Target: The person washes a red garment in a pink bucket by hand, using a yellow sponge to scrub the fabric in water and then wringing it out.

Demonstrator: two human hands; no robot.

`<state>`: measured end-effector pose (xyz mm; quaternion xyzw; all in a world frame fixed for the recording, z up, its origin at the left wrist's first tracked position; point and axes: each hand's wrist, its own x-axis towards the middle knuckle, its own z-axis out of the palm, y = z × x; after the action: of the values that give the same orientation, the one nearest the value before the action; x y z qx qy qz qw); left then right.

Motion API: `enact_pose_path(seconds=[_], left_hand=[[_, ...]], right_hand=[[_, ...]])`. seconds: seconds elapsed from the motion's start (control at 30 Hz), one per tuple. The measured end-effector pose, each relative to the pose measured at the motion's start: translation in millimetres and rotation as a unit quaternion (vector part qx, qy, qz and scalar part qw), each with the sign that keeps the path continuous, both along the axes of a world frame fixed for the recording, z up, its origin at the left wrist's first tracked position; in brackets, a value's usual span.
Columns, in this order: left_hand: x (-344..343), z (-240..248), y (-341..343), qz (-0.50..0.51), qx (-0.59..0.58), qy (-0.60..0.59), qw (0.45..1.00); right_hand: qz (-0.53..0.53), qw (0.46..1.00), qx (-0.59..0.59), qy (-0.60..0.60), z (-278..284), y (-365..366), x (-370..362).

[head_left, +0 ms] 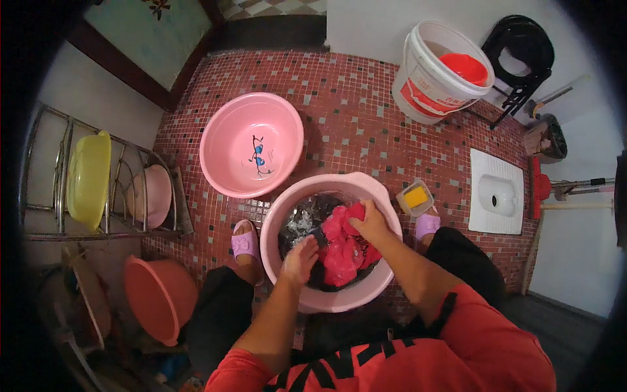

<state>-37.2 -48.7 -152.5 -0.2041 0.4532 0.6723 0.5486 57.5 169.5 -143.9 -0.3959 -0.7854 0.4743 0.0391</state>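
Between my feet stands a pink basin (272,277) with dark water and dark cloth inside, and some pale suds on its left side. A wet red garment (342,251) with dark lettering lies bunched in the right half of the basin. My right hand (372,224) is closed on the garment's upper right part. Over the basin's left half, my left hand (302,259) has its fingers stretched out beside the red garment. Something dark lies at its fingertips, too unclear to name.
A second pink basin (219,140) stands beyond on the tiled floor. To the right are a soap dish (405,193) with a yellow bar, a white bucket (410,72), a folding chair (519,46) and a squat toilet (480,212). At left, a metal rack (62,170) holds basins.
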Motion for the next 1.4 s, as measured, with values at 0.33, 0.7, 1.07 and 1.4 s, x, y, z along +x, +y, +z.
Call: enact_pose_path(seconds=[0.33,0.7,1.07,1.4], left_hand=[[22.7,-30.6,-13.8,-0.005,0.003,-0.052,0.999],[8.3,-44.7,-12.2,-0.008,0.028,-0.132,0.991],[36.6,13.4,42.4,-0.010,-0.009,-0.116,0.993],[15.2,-32.6,16.9,0.058,0.024,-0.076,0.995]], right_hand=[[0.320,0.894,0.062,-0.306,-35.0,-46.5,-8.8],[0.145,0.875,-0.462,-0.006,53.9,-101.7,-13.5],[0.162,0.978,0.109,-0.071,46.8,-70.7,-7.3],[0.364,0.927,0.091,-0.033,-10.5,-68.1,8.8]])
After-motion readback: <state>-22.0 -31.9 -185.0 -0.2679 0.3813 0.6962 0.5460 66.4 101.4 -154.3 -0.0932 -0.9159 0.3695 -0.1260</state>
